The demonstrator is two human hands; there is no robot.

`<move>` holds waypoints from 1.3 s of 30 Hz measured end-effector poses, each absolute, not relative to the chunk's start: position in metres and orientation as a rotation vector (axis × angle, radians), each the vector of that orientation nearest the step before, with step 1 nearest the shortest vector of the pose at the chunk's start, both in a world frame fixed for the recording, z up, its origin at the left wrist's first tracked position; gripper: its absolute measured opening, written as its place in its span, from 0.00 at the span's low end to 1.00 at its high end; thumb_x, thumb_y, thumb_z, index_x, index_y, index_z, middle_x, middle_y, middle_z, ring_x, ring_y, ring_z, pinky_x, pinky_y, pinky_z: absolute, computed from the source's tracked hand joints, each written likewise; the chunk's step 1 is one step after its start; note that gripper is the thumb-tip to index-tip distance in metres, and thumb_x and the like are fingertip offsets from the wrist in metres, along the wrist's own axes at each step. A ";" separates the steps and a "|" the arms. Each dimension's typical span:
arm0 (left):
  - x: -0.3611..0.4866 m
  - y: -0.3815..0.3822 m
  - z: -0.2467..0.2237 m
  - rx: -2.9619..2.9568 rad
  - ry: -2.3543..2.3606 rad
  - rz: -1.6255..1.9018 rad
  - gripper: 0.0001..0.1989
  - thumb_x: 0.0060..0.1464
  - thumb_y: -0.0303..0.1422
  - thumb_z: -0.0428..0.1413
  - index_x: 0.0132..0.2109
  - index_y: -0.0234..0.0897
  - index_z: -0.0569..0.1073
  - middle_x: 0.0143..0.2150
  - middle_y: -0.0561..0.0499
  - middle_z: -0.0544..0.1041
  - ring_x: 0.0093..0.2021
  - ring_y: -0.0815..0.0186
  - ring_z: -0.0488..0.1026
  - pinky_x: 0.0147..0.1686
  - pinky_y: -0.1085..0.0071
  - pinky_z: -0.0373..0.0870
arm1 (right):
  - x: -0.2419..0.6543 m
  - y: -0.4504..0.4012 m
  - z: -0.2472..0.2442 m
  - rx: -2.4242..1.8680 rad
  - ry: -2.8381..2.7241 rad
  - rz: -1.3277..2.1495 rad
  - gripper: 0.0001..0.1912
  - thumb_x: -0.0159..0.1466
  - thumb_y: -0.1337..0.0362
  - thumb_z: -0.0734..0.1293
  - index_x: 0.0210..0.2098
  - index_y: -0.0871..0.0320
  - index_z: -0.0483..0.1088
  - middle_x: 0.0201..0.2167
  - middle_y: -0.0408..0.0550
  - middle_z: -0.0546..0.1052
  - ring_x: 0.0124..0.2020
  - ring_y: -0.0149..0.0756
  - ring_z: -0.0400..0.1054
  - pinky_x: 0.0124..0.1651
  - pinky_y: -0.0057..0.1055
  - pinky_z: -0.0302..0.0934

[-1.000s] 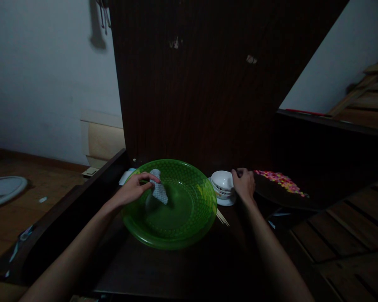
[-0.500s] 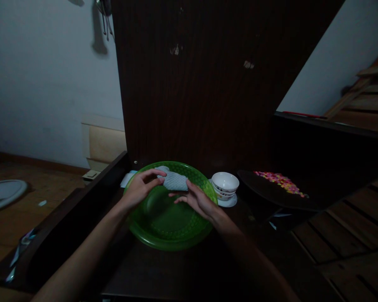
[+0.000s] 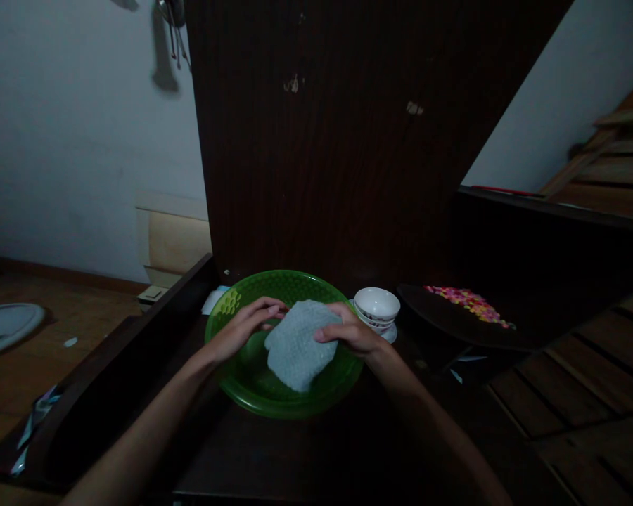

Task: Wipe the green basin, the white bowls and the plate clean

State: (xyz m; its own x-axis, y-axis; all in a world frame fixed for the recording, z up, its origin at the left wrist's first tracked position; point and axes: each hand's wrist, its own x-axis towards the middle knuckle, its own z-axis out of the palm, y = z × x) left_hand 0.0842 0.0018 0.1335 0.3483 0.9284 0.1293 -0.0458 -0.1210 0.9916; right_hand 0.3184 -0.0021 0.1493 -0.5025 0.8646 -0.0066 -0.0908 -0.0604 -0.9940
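Observation:
A pale grey-blue textured cloth (image 3: 302, 346) hangs over a green basin (image 3: 285, 407), partly opened out. My right hand (image 3: 351, 330) pinches its upper right side, with the thumb on top and the other fingers behind. At the cloth's upper left is my left hand (image 3: 253, 320), its fingers slightly curled and pointing toward the cloth. Its fingertips are partly hidden, and whether they grip the cloth is unclear. The basin stands on a dark wooden surface (image 3: 274, 457).
Right of the basin, white bowls (image 3: 377, 303) are stacked on a saucer. Farther right lies a dark panel with pink and yellow decoration (image 3: 472, 304). A dark raised board (image 3: 131, 351) borders the left. A tall dark panel (image 3: 327, 154) stands behind.
The cloth has gone from a small folded bundle to a wider, hanging sheet, lower over the basin. My right hand has moved slightly right and now has its thumb over the cloth.

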 end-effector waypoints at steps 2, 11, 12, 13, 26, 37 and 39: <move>0.086 -0.004 0.136 1.391 0.727 0.937 0.19 0.54 0.48 0.59 0.45 0.37 0.76 0.45 0.45 0.80 0.48 0.57 0.75 0.50 0.60 0.70 | 0.322 -0.001 0.151 -0.872 -1.597 1.644 0.12 0.46 0.66 0.76 0.29 0.59 0.74 0.21 0.37 0.73 0.18 0.25 0.61 0.16 0.21 0.50; 0.095 -0.007 0.134 1.545 0.745 0.927 0.21 0.48 0.36 0.67 0.49 0.38 0.76 0.44 0.48 0.76 0.44 0.63 0.74 0.47 0.63 0.70 | 0.322 0.004 0.143 -0.887 -1.522 1.524 0.16 0.50 0.59 0.78 0.35 0.60 0.77 0.30 0.44 0.80 0.32 0.32 0.72 0.38 0.28 0.65; 0.096 -0.006 0.134 1.583 0.752 0.928 0.18 0.48 0.37 0.67 0.47 0.37 0.77 0.45 0.48 0.76 0.45 0.62 0.74 0.48 0.62 0.70 | 0.322 0.004 0.143 -0.892 -1.538 1.527 0.17 0.50 0.58 0.78 0.35 0.61 0.78 0.30 0.44 0.80 0.32 0.32 0.72 0.38 0.29 0.65; 0.097 -0.005 0.135 1.621 0.756 0.930 0.15 0.49 0.37 0.66 0.43 0.37 0.78 0.45 0.47 0.77 0.46 0.61 0.74 0.49 0.61 0.70 | 0.322 0.004 0.142 -0.898 -1.553 1.528 0.17 0.50 0.58 0.78 0.35 0.61 0.78 0.30 0.44 0.80 0.32 0.33 0.72 0.37 0.29 0.65; 0.099 0.000 0.143 1.671 0.827 0.833 0.08 0.45 0.34 0.62 0.28 0.36 0.72 0.26 0.56 0.72 0.29 0.68 0.69 0.32 0.71 0.65 | 0.325 0.004 0.138 -0.931 -1.637 1.456 0.20 0.51 0.55 0.78 0.32 0.58 0.68 0.29 0.40 0.74 0.31 0.31 0.68 0.35 0.28 0.60; 0.102 0.000 0.151 1.728 0.887 0.866 0.05 0.38 0.31 0.57 0.23 0.37 0.67 0.20 0.59 0.64 0.22 0.73 0.60 0.23 0.76 0.54 | 0.330 -0.004 0.142 -0.727 -1.669 1.704 0.26 0.49 0.56 0.80 0.40 0.55 0.66 0.36 0.40 0.72 0.36 0.29 0.68 0.38 0.27 0.63; 0.105 -0.001 0.155 1.737 0.875 0.865 0.06 0.37 0.31 0.57 0.22 0.37 0.66 0.19 0.60 0.63 0.22 0.73 0.59 0.22 0.76 0.54 | 0.329 -0.005 0.139 -0.648 -1.647 1.813 0.28 0.51 0.53 0.79 0.45 0.55 0.67 0.37 0.40 0.72 0.31 0.27 0.68 0.31 0.24 0.63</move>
State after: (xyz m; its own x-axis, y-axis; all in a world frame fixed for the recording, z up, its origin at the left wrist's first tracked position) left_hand 0.1047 -0.0013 0.1552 0.4890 0.8577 0.1589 0.1681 -0.2714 0.9477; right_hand 0.3294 -0.0052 0.1386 -0.7019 0.7112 0.0381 -0.1063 -0.0517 -0.9930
